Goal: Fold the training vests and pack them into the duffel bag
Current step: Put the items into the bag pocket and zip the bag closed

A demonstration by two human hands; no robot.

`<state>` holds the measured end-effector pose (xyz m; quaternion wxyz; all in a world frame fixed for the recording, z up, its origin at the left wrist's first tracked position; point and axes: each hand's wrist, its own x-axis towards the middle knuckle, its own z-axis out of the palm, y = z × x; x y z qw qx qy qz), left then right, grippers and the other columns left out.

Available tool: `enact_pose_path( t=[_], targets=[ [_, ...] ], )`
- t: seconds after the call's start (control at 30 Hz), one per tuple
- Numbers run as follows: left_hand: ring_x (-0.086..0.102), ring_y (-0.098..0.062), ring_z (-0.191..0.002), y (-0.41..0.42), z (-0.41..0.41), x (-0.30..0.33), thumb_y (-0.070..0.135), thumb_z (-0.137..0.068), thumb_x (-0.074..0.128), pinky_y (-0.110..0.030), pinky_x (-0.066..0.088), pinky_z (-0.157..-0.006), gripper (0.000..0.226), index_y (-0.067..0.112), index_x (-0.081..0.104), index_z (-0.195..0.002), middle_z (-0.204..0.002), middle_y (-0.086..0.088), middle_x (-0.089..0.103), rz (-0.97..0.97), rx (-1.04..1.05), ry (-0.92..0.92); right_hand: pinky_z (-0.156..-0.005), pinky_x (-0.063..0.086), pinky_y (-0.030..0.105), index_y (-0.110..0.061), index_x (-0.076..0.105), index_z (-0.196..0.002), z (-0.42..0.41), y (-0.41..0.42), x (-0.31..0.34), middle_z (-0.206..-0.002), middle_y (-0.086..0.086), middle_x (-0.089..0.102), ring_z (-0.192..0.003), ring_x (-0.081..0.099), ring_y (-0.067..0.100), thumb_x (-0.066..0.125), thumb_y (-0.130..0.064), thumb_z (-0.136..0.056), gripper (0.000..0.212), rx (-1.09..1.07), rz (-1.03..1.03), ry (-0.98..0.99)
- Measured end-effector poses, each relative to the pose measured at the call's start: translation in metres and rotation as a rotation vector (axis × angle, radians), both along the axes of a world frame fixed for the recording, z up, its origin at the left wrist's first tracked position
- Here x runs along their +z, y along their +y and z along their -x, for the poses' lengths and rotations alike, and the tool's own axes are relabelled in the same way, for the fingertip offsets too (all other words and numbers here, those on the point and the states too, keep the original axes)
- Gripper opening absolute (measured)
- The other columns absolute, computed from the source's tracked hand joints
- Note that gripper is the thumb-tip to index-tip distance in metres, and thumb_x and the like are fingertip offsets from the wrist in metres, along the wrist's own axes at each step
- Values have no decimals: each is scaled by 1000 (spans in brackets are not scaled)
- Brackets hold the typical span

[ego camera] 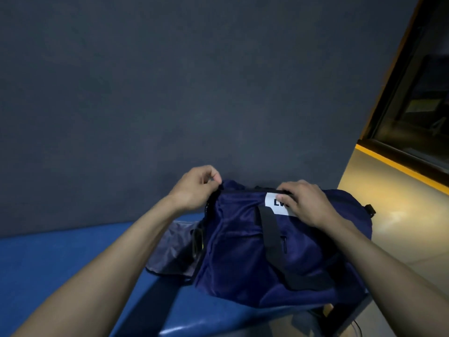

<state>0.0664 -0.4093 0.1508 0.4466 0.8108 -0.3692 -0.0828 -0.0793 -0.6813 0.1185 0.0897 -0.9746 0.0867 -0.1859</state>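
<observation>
A navy duffel bag with black straps and a white label sits at the right end of a blue padded bench. My left hand pinches the bag's top left corner by the zip. My right hand grips the top edge at the label, partly covering it. A greyish-purple fabric piece, perhaps a vest, lies flat on the bench against the bag's left side. The bag's inside is hidden.
A dark grey wall rises right behind the bench. To the right lies a lit tan floor with a yellow-edged ledge and a dark window. The bench's right end drops off just past the bag.
</observation>
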Motion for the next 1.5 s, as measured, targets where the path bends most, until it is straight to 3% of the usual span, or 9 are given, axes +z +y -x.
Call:
enact_pose_path(
  t=[0.13, 0.27, 0.43, 0.67, 0.97, 1.07, 1.2, 1.33, 1.5],
  targets=[
    [55, -15, -67, 32, -2, -6, -3, -98, 52, -25, 45, -68, 14, 9, 60, -99, -70, -2, 63, 84, -100, 76, -89, 46, 41, -27, 68, -108, -9, 3, 1, -107, -11, 70, -107, 58, 25, 55, -23, -95, 19, 7, -50, 94],
    [61, -17, -78, 90, -38, -59, 20, -99, 63, -29, 44, -75, 4, 18, 60, -97, -85, 4, 66, -23, 289, -32, -101, 43, 36, -21, 67, -124, -11, 29, 4, -123, -6, 67, -117, 54, 22, 55, -10, -82, 44, 74, -112, -49],
    [59, -28, -113, 134, -46, -141, 53, -92, 67, -35, 49, -90, 61, 11, 51, -134, -130, -10, 60, -427, 446, 312, -101, 44, 32, -14, 70, -113, -37, 115, 17, -116, 0, 69, -110, 60, 24, 54, -12, -83, 34, 434, 61, -153],
    [58, -18, -57, 127, -33, -151, 11, -92, 71, -26, 47, -48, 49, 12, 43, -132, -86, -7, 65, -45, 365, 592, -89, 48, 44, -18, 66, -88, -63, 207, -21, -87, 5, 67, -88, 60, 32, 49, -27, -88, 20, 669, 545, 392],
    [69, -19, -92, 85, 8, -136, 4, -97, 63, -40, 58, -81, 18, 14, 63, -112, -102, -4, 71, 593, -85, 862, -77, 43, 43, -21, 51, -137, -74, 211, -19, -100, 3, 67, -93, 60, 31, 60, -36, -82, 57, 443, 514, 185],
    [68, -24, -99, 83, 12, -143, 7, -93, 62, -41, 59, -89, 19, 10, 63, -112, -107, -11, 67, 533, -199, 929, -74, 34, 39, -22, 70, -98, -78, 197, -15, -87, 2, 64, -88, 56, 29, 72, -38, -72, 30, 374, 713, 244],
    [67, -11, -88, 102, -3, -153, -5, -98, 54, -34, 55, -87, 26, 16, 68, -104, -100, 0, 73, 193, -134, 485, -79, 29, 40, -23, 70, -73, -69, 185, -9, -81, -4, 45, -88, 46, 24, 56, -45, -72, 26, 454, 734, 261],
    [59, -14, -96, 115, 0, -173, 41, -91, 72, -32, 50, -92, 29, 24, 65, -113, -104, 7, 61, -436, -269, 32, -92, 29, 43, -24, 72, -78, -58, 179, 1, -97, -6, 51, -102, 44, 25, 28, -48, -76, 50, 478, 669, 371],
    [52, -22, -98, 97, 17, -180, 37, -95, 63, -37, 45, -84, 20, 22, 51, -92, -97, 5, 49, -545, -278, -158, -95, 29, 44, -22, 69, -71, -57, 172, -4, -93, -6, 63, -105, 51, 25, 35, -42, -81, 40, 492, 669, 354]
  ],
)
